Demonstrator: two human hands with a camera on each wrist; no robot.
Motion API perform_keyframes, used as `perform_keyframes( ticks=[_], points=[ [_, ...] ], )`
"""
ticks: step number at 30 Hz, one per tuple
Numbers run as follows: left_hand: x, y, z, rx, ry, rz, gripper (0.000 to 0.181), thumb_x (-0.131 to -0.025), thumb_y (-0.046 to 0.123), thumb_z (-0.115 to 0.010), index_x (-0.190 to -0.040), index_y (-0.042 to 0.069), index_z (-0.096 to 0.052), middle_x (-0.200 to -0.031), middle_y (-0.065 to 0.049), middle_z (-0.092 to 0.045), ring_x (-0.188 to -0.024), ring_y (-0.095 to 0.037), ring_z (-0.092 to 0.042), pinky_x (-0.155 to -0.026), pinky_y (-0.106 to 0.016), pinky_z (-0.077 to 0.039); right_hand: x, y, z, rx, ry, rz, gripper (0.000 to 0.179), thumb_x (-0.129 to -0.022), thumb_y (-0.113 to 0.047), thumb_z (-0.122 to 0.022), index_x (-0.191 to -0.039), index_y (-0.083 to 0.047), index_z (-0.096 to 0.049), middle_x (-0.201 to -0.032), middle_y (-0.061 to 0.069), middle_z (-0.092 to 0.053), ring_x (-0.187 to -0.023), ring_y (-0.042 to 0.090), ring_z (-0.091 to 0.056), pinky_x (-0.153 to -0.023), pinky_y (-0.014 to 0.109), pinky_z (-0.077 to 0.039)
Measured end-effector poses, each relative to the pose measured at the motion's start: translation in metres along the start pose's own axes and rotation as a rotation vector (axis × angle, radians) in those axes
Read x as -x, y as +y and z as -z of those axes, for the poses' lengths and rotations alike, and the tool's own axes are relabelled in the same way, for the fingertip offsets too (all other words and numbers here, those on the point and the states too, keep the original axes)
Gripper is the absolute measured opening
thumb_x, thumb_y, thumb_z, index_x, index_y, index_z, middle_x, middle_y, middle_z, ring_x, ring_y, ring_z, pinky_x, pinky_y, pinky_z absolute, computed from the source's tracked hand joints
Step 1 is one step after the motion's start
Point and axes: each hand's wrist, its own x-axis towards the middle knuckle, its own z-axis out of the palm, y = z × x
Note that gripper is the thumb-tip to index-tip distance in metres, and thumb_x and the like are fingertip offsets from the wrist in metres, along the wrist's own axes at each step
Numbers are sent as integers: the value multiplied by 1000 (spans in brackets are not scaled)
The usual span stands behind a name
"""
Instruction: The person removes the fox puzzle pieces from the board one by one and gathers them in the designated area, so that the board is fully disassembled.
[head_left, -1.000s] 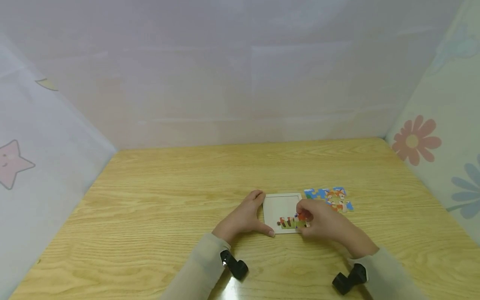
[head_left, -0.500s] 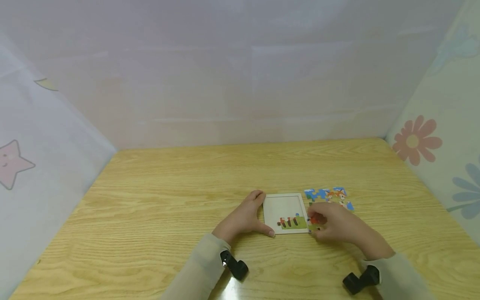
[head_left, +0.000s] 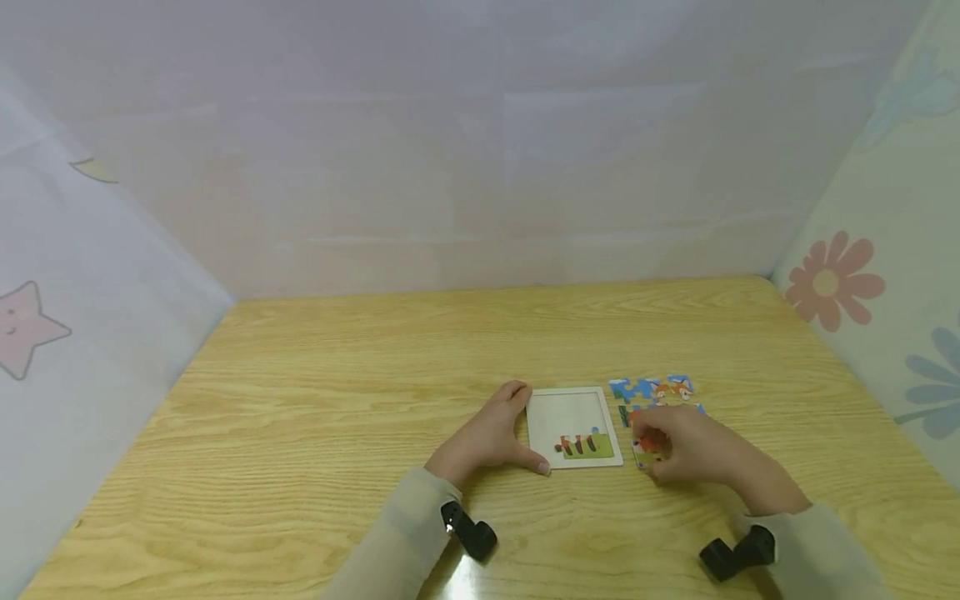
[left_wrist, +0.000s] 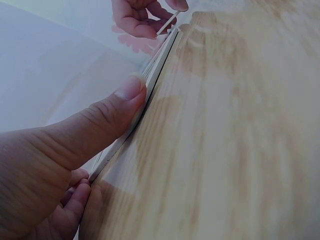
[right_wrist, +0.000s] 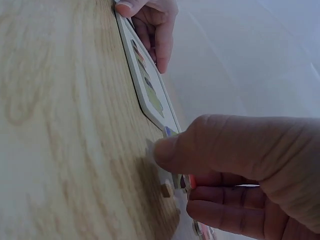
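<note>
A square, pale puzzle tray (head_left: 573, 390) lies flat on the table. Along its lower right inside, joined jigsaw pieces (head_left: 588, 447) show green ground and a striped tail. My left hand (head_left: 491, 433) grips the tray's left side, thumb at the near corner and fingers at the far one. Right of the tray, my right hand (head_left: 701, 446) pinches a red and green puzzle piece (head_left: 645, 454) between thumb and fingers. In the left wrist view this puzzle piece (left_wrist: 168, 23) is tilted, seen by its thin edge. The right hand covers part of it in the head view.
Several loose puzzle pieces (head_left: 651, 389), blue with an orange fox face, lie behind the right hand, which partly hides them. The wood-grain table (head_left: 337, 375) is bordered by pale cloth walls with a flower print (head_left: 835, 283) on the right.
My right hand has lifted the red and green piece from the tray's lower right and moved it right, off the tray. The left hand and the tray stay in place.
</note>
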Motion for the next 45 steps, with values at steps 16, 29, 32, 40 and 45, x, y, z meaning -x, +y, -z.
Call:
perform_keyframes(
  ticks=[16,29,32,40,45],
  points=[
    [-1,-2,-1,-12,6,3,117,-58,46,-85,-147,2,-22,-151,-10,-20,-138,-24,-22,-110,-38,-27,-5,4,3,9,-66,-34,20,-70,-4,-72,-86,-15,-64,-82,-8,-56,-71,4,-47,-61,20,-43],
    [-2,-3,-1,-5,5,-6,117,-58,45,-85,-146,2,-22,-151,-11,-20,-138,-26,-22,-110,-39,-26,-4,4,3,2,-44,18,19,-72,-5,-73,-89,-13,-66,-83,-7,-56,-71,2,-47,-61,20,-44],
    [-2,-3,-2,-6,4,-2,117,-58,45,-85,-147,2,-22,-151,-11,-20,-138,-26,-22,-110,-39,-27,-5,4,2,10,-20,10,19,-73,-8,-74,-89,-12,-66,-79,-8,-54,-70,3,-45,-59,20,-42],
    [-2,-3,-2,0,2,0,117,-58,44,-86,-147,2,-22,-151,-10,-20,-138,-25,-23,-110,-38,-26,-15,-2,-1,90,103,93,19,-75,-6,-72,-93,-5,-66,-76,-4,-55,-68,7,-46,-59,22,-41],
    [-1,-2,-1,-4,4,3,117,-58,45,-85,-147,3,-22,-151,-10,-21,-138,-25,-23,-110,-38,-26,-22,-8,-5,89,155,139,22,-74,-8,-74,-94,-4,-67,-74,-3,-54,-66,8,-43,-57,21,-39]
  ],
)
